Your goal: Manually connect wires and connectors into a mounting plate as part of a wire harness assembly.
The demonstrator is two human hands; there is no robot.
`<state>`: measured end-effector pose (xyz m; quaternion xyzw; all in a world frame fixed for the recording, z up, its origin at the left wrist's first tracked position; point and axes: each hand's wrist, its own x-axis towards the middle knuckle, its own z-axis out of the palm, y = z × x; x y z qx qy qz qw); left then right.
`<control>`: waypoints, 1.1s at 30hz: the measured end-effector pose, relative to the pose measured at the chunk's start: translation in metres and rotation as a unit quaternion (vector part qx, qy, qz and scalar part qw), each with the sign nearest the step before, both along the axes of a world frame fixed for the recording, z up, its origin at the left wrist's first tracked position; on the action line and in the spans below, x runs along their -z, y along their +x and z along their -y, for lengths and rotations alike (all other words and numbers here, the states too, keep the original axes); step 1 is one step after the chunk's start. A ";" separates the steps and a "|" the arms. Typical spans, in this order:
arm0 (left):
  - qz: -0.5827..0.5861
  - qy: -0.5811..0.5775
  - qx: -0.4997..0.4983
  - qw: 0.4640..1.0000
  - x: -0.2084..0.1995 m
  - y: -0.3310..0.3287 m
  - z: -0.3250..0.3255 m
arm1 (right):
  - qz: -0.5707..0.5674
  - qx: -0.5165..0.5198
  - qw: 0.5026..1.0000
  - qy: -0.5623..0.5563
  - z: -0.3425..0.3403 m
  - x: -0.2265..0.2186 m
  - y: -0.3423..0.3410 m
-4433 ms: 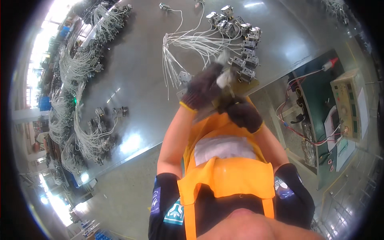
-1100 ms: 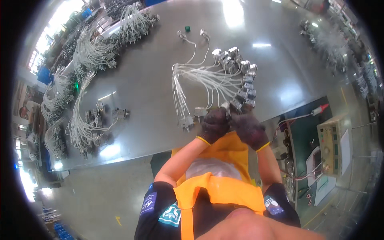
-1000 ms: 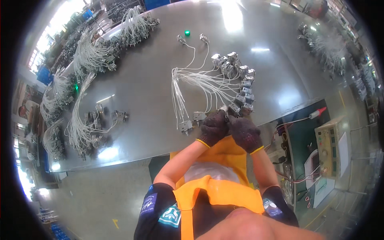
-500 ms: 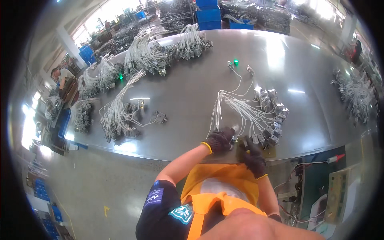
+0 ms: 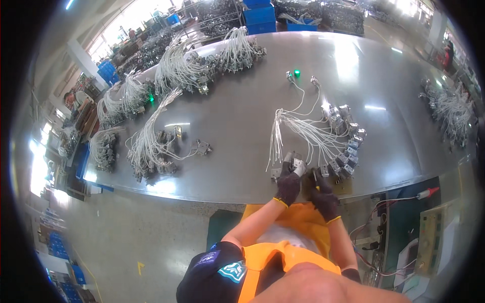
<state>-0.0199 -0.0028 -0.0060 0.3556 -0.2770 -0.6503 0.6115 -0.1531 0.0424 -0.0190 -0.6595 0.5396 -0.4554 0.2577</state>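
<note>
Both my hands wear dark gloves with yellow cuffs at the near edge of the metal table (image 5: pixel 232 141). My left hand (image 5: pixel 289 183) is closed around a small silvery metal fitting (image 5: pixel 298 165). Just left of it, another metal fitting (image 5: pixel 275 174) lies on the table. Close by on the right is my right hand (image 5: pixel 324 198), its fingers closed around something narrow and dark with a bit of yellow, too small to name. Beyond my hands, a bundle of white wires (image 5: pixel 303 129) fans out to a curved row of metal fittings (image 5: pixel 349 157).
Several heaps of wired fittings (image 5: pixel 146 151) cover the table's left side, with another heap (image 5: pixel 449 116) at far right. Two wired fittings (image 5: pixel 289 76) lie near a green light spot. A red-tipped cable clip (image 5: pixel 427 193) hangs off the right front edge, beside an instrument box (image 5: pixel 432 242).
My left hand has shifted right and turned, so the fitting in its fingers now shows. A fitting now shows on the table to its left. My right hand has barely moved.
</note>
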 end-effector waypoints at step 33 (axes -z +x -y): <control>0.591 -0.288 -0.004 0.754 0.009 -0.030 -0.009 | -0.118 0.016 0.988 0.099 -0.031 -0.074 -0.067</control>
